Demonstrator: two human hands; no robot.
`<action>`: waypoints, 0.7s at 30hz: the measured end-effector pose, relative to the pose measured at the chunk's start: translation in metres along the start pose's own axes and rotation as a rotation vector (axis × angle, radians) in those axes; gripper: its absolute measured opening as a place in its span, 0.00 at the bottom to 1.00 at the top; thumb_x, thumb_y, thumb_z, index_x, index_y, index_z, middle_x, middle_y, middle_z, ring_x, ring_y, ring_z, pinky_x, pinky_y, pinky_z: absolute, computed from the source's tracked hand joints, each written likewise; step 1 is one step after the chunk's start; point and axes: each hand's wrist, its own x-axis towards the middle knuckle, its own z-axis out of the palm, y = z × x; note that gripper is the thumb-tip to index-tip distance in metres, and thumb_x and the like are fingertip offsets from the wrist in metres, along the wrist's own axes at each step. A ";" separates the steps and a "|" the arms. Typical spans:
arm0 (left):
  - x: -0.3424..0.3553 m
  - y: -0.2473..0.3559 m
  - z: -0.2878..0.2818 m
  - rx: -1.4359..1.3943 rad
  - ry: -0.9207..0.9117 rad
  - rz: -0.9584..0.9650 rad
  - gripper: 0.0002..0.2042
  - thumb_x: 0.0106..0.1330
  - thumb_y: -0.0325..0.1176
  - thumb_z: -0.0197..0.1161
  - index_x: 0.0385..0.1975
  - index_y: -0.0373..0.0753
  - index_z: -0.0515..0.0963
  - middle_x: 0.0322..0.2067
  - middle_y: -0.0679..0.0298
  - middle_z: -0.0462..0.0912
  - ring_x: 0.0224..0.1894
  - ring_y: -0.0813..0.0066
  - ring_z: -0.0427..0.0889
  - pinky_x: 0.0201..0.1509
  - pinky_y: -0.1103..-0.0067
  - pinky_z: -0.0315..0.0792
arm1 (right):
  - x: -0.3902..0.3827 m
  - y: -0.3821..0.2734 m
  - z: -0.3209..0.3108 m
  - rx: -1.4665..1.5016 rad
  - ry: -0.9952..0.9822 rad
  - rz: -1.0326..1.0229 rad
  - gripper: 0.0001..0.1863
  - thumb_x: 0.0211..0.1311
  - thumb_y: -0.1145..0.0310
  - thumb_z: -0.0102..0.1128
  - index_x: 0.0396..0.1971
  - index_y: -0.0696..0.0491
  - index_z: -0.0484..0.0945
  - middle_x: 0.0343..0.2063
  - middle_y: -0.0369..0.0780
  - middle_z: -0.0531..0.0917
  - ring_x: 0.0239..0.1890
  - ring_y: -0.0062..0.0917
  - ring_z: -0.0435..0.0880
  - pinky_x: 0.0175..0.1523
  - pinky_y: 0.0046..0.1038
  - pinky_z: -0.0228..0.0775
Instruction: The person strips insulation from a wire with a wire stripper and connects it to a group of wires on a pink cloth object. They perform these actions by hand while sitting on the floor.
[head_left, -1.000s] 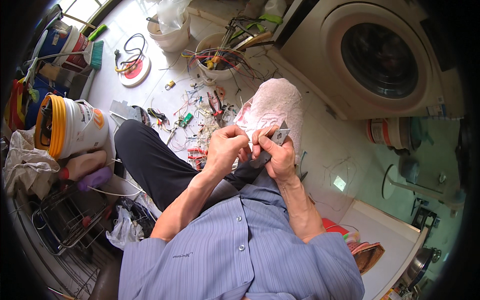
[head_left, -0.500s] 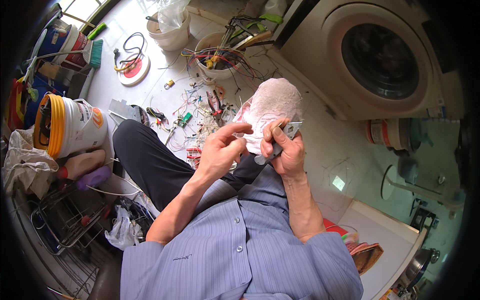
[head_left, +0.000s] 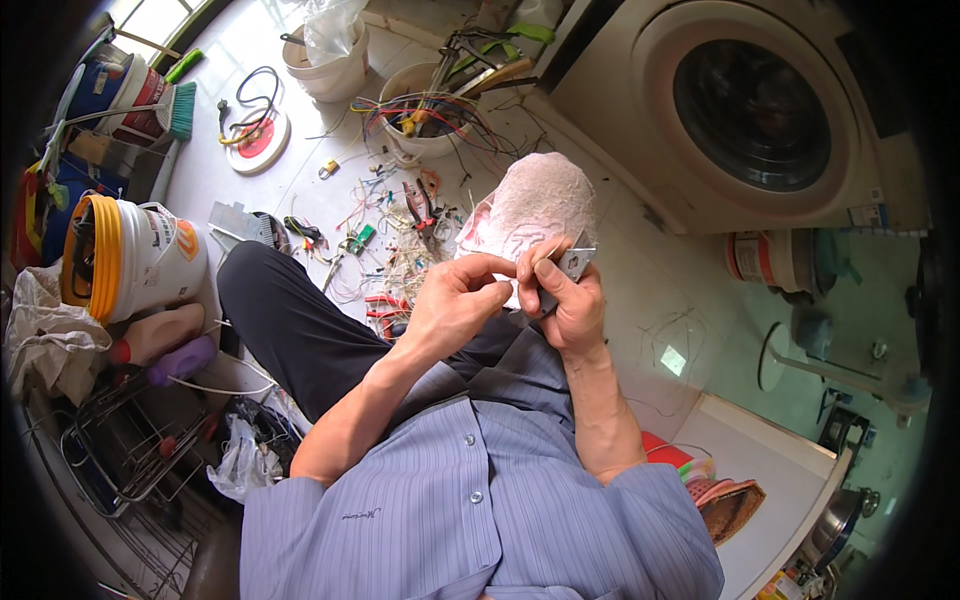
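Observation:
My right hand [head_left: 575, 310] is closed around a small grey metal tool [head_left: 575, 262] whose flat, silvery squared end sticks out above the thumb. The rest of the tool is mostly covered by the fingers, so its exact kind does not show. Against the right fingertips sits my left hand [head_left: 445, 308], thumb and forefinger drawn together in a pinch. Whatever lies in that pinch is too small to make out. Just beyond both hands, a pale pink fuzzy cloth [head_left: 548, 195] is draped over a rounded form.
Red-handled pliers [head_left: 420, 212] lie among scattered wire scraps [head_left: 385, 255] on the tiled floor. Farther off stand a bucket of wires and tools [head_left: 425, 140] and a white bucket [head_left: 330, 75]. A washing machine [head_left: 640, 130] is at right; a yellow-rimmed bucket [head_left: 165, 255] is at left.
My left hand has moved right, up to the right fingertips, and its thumb and forefinger have closed together. The metal tool has turned slightly in my right hand, and its lower end is now hidden.

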 end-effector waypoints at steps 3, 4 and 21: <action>0.000 0.000 0.001 0.071 0.009 -0.006 0.09 0.66 0.30 0.61 0.41 0.34 0.83 0.20 0.68 0.80 0.20 0.88 0.73 0.21 0.85 0.65 | -0.002 0.004 -0.001 -0.027 0.015 -0.017 0.07 0.72 0.69 0.58 0.34 0.56 0.76 0.32 0.41 0.81 0.23 0.18 0.75 0.25 0.19 0.63; -0.001 0.001 0.000 0.043 -0.006 -0.029 0.08 0.67 0.30 0.60 0.40 0.34 0.83 0.21 0.68 0.81 0.19 0.87 0.74 0.20 0.85 0.65 | -0.002 0.004 -0.001 -0.036 0.020 -0.024 0.07 0.72 0.69 0.58 0.34 0.56 0.76 0.32 0.41 0.82 0.23 0.18 0.75 0.25 0.19 0.63; -0.006 -0.031 -0.013 -0.478 -0.055 -0.100 0.02 0.62 0.24 0.61 0.31 0.33 0.77 0.26 0.58 0.84 0.20 0.73 0.83 0.20 0.81 0.76 | -0.018 0.007 0.011 -0.175 0.002 0.066 0.07 0.70 0.72 0.58 0.32 0.59 0.77 0.27 0.41 0.81 0.26 0.21 0.78 0.30 0.22 0.71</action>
